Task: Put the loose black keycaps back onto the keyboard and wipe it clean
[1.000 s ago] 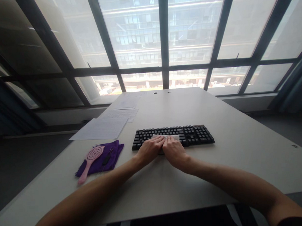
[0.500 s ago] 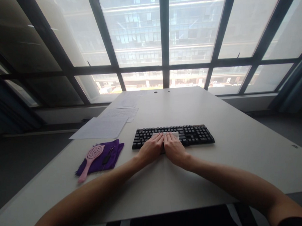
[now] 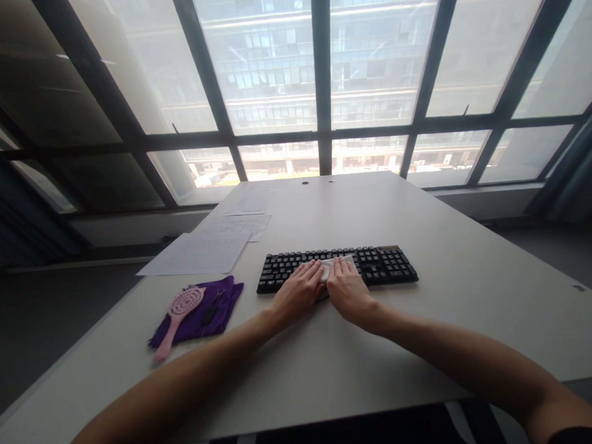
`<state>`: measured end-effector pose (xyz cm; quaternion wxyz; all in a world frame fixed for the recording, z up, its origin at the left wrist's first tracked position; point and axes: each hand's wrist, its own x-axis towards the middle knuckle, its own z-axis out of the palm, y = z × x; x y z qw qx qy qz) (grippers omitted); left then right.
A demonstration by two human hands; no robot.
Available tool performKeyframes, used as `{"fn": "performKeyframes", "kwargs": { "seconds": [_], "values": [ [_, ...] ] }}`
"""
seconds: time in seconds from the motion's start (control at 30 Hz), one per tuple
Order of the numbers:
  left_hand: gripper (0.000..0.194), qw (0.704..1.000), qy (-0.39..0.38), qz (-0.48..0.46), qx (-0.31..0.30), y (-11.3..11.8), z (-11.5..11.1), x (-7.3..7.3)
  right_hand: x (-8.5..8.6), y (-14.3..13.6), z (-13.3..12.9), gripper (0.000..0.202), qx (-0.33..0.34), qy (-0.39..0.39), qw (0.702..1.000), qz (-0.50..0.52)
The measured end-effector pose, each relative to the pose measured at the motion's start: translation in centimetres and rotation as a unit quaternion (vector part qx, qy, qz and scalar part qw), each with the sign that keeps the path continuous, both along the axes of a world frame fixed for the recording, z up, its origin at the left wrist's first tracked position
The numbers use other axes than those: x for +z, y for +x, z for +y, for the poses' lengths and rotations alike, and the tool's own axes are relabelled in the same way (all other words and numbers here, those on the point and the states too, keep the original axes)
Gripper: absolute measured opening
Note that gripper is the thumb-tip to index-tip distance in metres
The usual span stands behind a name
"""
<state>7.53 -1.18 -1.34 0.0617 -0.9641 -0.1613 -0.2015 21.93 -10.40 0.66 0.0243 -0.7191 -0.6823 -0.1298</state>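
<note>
A black keyboard (image 3: pixel 389 267) lies crosswise on the white desk in front of me, with a white tissue or cloth (image 3: pixel 327 268) on its middle keys. My left hand (image 3: pixel 299 288) rests palm down over the left side of the cloth, fingers straight and close together. Beside it, my right hand (image 3: pixel 348 288) presses flat on the cloth's right part, fingers also stretched forward. The two hands nearly touch, fingertips pointing away from me. Both thumbs and the cloth's underside are hidden.
To the left, a pink hairbrush (image 3: pixel 182 312) and a small dark tool (image 3: pixel 211 311) lie on a folded purple cloth (image 3: pixel 226 310). Several sheets of paper (image 3: pixel 199 252) lie behind it along the desk's left edge. Large windows (image 3: pixel 274 59) rise beyond the white desk (image 3: pixel 335 220).
My right hand has shifted slightly right, widening the gap between my fingertips. The white cloth has moved right and now sits askew. The left hand has barely moved.
</note>
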Motion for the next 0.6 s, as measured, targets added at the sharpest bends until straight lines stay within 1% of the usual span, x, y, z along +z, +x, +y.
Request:
{"fn": "performKeyframes", "kwargs": {
  "seconds": [0.1,0.3,0.43,0.6],
  "values": [
    [0.043,1.000,-0.007,0.005,-0.008,0.0,0.0,-0.1,0.0,0.1,-0.2,0.052,-0.004,-0.010,1.000,0.000],
    [0.047,1.000,-0.006,0.003,-0.019,-0.1,0.3,-0.4,-0.8,-0.1,-0.1,0.052,-0.001,0.001,1.000,-0.015],
    [0.050,1.000,-0.004,-0.008,-0.024,-0.1,0.5,-0.4,-0.4,-0.4,0.0,0.049,-0.001,0.001,1.000,-0.007],
    [0.042,0.999,0.007,-0.007,-0.033,-0.1,0.5,0.2,0.3,-0.8,-0.2,0.046,0.007,-0.011,1.000,-0.014]
  ]
}}
